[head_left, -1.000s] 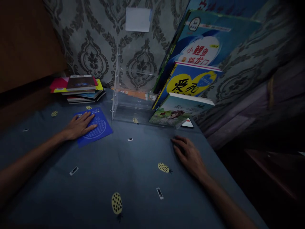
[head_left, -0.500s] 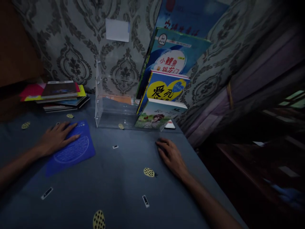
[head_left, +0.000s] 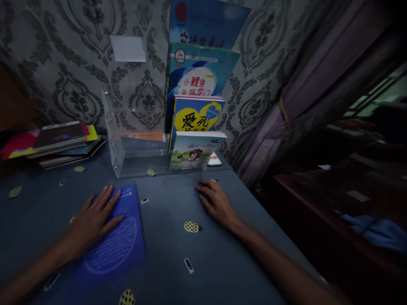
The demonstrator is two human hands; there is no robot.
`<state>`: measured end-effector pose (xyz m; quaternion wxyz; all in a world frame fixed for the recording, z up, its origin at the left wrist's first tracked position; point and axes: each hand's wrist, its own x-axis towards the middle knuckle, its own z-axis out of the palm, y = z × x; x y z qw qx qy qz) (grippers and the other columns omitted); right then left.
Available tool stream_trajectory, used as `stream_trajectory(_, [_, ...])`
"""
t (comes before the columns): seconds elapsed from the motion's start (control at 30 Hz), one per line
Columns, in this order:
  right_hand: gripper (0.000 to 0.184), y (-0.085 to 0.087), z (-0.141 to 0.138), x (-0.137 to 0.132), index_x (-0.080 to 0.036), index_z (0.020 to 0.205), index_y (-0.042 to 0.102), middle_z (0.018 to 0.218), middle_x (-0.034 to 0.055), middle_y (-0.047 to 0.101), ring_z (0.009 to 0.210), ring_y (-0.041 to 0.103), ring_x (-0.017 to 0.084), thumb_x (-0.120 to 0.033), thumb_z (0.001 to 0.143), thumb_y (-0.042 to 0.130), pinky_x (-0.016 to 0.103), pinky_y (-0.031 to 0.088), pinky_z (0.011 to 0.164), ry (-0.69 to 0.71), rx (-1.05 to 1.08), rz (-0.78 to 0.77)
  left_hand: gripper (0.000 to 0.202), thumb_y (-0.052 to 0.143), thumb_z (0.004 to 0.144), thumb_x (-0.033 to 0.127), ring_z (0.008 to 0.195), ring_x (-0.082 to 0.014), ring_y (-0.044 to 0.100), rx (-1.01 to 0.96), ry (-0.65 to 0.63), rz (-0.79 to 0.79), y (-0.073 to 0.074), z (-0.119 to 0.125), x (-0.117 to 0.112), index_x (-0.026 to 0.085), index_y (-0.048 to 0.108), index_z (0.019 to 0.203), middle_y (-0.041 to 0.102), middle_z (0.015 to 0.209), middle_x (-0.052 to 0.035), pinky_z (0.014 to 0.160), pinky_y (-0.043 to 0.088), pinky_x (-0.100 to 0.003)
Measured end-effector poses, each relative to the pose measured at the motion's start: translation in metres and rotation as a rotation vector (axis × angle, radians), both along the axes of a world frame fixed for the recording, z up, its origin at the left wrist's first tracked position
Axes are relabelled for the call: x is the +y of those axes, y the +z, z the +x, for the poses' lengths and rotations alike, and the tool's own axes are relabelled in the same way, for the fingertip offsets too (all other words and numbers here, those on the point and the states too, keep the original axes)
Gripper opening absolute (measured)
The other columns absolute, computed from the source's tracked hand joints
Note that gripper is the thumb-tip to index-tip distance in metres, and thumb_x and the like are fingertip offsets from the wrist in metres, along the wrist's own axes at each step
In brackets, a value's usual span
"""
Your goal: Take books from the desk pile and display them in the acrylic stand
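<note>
My left hand (head_left: 92, 226) lies flat with spread fingers on the left part of a blue book (head_left: 122, 237), which rests on the table. Pale writing inside a curved outline shows on its cover. My right hand (head_left: 218, 203) rests on the table with its fingers loosely bent and nothing in them. Just beyond it stands a clear acrylic book rack (head_left: 112, 140). Its right side holds a green picture book (head_left: 190, 154) in front, then a blue-and-yellow book (head_left: 187, 111), a teal book (head_left: 206, 61) and a taller blue book (head_left: 210, 21).
A stack of books (head_left: 59, 135) lies at the table's left back. A pixelated white object (head_left: 214, 159) sits right of the rack. A white card (head_left: 128, 48) shows against the patterned wall. The patterned blue table cover (head_left: 165, 245) ends on the right, near a purple curtain (head_left: 305, 84).
My left hand and the blue book have come nearer, and the book has turned to lie more upright in view. My right hand stays near the rack. The whole view has shifted.
</note>
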<state>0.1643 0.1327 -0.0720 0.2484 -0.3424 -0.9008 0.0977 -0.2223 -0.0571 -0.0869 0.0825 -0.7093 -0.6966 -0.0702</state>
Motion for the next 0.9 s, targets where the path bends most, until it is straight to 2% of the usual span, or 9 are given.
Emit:
stream_trajectory(0.17, [0.034, 0.005, -0.003, -0.007, -0.018, 0.123, 0.069, 0.134, 0.0172, 0.062, 0.126, 0.058, 0.031, -0.025, 0.097, 0.049, 0.054, 0.049, 0.106, 0.006, -0.003, -0.003, 0.070, 0.035, 0.100, 0.060, 0.152, -0.0328, 0.029, -0.013, -0.149, 0.013, 0.005, 0.045, 0.027, 0.023, 0.032, 0.159, 0.031, 0.164, -0.0135, 0.119, 0.031, -0.057])
stream_trajectory(0.3, [0.032, 0.008, -0.006, -0.010, -0.021, 0.121, 0.070, 0.130, 0.0133, 0.066, 0.122, 0.061, 0.028, -0.022, 0.096, 0.050, 0.052, 0.050, 0.106, 0.046, 0.040, -0.011, 0.072, 0.034, 0.100, 0.063, 0.153, -0.0341, 0.026, -0.056, -0.215, -0.007, 0.007, 0.088, 0.058, 0.019, 0.035, 0.157, 0.032, 0.163, -0.0175, 0.120, 0.028, -0.059])
stream_trajectory(0.47, [0.032, 0.009, -0.008, -0.012, -0.021, 0.119, 0.070, 0.127, 0.0118, 0.068, 0.120, 0.063, 0.027, -0.019, 0.096, 0.048, 0.051, 0.050, 0.107, 0.064, 0.138, -0.015, 0.074, 0.037, 0.100, 0.063, 0.153, -0.0372, 0.025, -0.107, -0.218, 0.018, 0.003, 0.142, 0.097, 0.015, 0.038, 0.155, 0.033, 0.161, -0.0238, 0.119, 0.025, -0.063])
stream_trajectory(0.6, [0.034, 0.011, -0.012, -0.018, -0.020, 0.122, 0.069, 0.131, 0.0129, 0.067, 0.124, 0.061, 0.027, -0.019, 0.098, 0.046, 0.052, 0.048, 0.110, 0.081, 0.167, -0.023, 0.069, 0.040, 0.099, 0.059, 0.149, -0.0415, 0.033, -0.120, -0.112, 0.089, 0.003, 0.177, 0.118, 0.014, 0.043, 0.152, 0.042, 0.156, -0.0253, 0.116, 0.028, -0.067])
stream_trajectory(0.7, [0.038, 0.013, -0.020, -0.024, -0.018, 0.130, 0.065, 0.138, 0.0142, 0.064, 0.130, 0.058, 0.027, -0.019, 0.099, 0.043, 0.051, 0.046, 0.114, 0.118, 0.150, -0.058, 0.057, 0.039, 0.102, 0.046, 0.146, -0.0405, 0.039, -0.135, -0.106, 0.129, 0.003, 0.186, 0.124, 0.013, 0.048, 0.147, 0.043, 0.156, -0.0239, 0.116, 0.032, -0.065])
stream_trajectory(0.83, [0.048, 0.015, -0.036, -0.028, -0.013, 0.144, 0.052, 0.149, 0.0161, 0.055, 0.140, 0.049, 0.025, -0.018, 0.099, 0.038, 0.048, 0.043, 0.117, 0.183, 0.080, -0.107, 0.046, 0.035, 0.100, 0.024, 0.142, -0.0312, 0.048, -0.206, -0.259, 0.144, 0.002, 0.173, 0.124, 0.013, 0.053, 0.140, 0.055, 0.148, -0.0196, 0.118, 0.038, -0.056])
stream_trajectory(0.9, [0.054, 0.015, -0.045, -0.026, -0.009, 0.150, 0.044, 0.153, 0.0186, 0.050, 0.144, 0.045, 0.025, -0.015, 0.097, 0.039, 0.046, 0.041, 0.119, 0.216, 0.020, -0.118, 0.045, 0.034, 0.099, 0.021, 0.141, -0.0283, 0.049, -0.249, -0.326, 0.147, 0.003, 0.165, 0.123, 0.013, 0.054, 0.139, 0.058, 0.144, -0.0187, 0.118, 0.040, -0.052])
